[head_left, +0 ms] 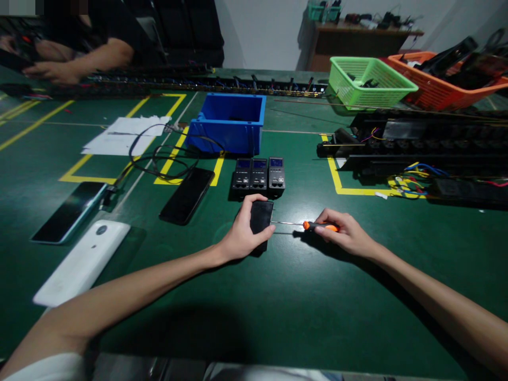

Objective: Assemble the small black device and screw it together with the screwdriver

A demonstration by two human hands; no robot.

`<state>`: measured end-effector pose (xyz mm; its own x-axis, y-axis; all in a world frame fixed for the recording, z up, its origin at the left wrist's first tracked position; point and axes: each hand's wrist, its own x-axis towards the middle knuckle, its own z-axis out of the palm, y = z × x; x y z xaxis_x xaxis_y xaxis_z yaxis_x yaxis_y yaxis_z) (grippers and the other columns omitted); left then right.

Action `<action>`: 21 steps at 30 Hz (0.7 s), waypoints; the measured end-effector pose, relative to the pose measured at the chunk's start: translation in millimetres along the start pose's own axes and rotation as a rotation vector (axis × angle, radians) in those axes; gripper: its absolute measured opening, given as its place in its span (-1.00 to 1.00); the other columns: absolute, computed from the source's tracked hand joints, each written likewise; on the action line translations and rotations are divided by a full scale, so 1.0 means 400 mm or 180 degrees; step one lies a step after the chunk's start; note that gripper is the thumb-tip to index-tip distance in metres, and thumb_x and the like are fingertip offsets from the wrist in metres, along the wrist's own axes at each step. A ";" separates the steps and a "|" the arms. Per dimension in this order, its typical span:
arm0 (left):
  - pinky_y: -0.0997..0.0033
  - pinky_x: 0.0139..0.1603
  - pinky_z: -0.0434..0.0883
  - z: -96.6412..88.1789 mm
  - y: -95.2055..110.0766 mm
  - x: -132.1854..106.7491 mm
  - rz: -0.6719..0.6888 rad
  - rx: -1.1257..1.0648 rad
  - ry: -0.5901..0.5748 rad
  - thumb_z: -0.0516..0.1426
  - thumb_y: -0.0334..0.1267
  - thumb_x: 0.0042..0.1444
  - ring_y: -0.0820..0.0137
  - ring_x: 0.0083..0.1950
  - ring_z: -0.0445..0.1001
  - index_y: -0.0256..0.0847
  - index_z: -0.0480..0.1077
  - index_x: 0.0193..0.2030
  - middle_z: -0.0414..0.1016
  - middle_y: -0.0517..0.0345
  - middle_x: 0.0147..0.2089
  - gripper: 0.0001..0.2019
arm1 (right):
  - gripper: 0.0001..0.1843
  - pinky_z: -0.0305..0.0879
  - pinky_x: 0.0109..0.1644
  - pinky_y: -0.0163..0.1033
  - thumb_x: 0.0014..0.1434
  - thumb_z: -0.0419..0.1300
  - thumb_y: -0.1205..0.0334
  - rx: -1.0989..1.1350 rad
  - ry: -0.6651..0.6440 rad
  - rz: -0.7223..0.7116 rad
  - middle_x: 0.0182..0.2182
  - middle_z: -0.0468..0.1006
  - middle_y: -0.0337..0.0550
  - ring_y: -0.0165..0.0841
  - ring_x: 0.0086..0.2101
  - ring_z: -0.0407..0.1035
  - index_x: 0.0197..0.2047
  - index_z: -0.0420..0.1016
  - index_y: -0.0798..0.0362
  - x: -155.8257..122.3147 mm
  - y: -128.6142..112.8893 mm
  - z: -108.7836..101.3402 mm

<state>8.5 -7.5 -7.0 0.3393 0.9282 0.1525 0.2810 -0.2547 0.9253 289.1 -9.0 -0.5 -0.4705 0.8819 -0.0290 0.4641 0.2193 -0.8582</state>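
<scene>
My left hand (pixel 242 233) grips a small black box-shaped module (pixel 261 218) that rests on the green table (pixel 278 307). My right hand (pixel 345 231) is closed around an orange-handled screwdriver (pixel 319 226). Its thin shaft lies level and points left, with the tip at the module's right side. Three similar black modules with small blue screens (pixel 259 177) stand in a row just behind the held one.
A blue bin (pixel 228 124) sits behind the modules. Two dark phones (pixel 186 194) (pixel 69 212), a white device (pixel 81 262), a cable and paper lie at left. Green (pixel 369 82) and orange (pixel 440 87) baskets and long black strips with wires stand at right. Another person's arms (pixel 79 61) work at far left.
</scene>
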 end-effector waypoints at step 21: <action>0.26 -0.07 0.35 -0.001 0.003 0.001 -0.0002 0.0061 -0.0028 0.19 -0.27 0.06 0.35 -0.14 0.35 -0.14 0.06 0.13 0.30 0.11 -0.13 -0.47 | -0.72 0.11 -0.46 -0.35 0.20 0.18 0.02 -0.0153 0.0061 -0.0039 -0.53 0.39 -0.26 -0.47 -0.55 0.23 -0.33 0.36 0.08 0.004 0.008 0.004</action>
<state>8.4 -7.4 -5.8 0.3469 0.9260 0.1489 0.2982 -0.2594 0.9186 288.7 -7.6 -4.1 -0.4621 0.8868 -0.0085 0.4941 0.2494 -0.8329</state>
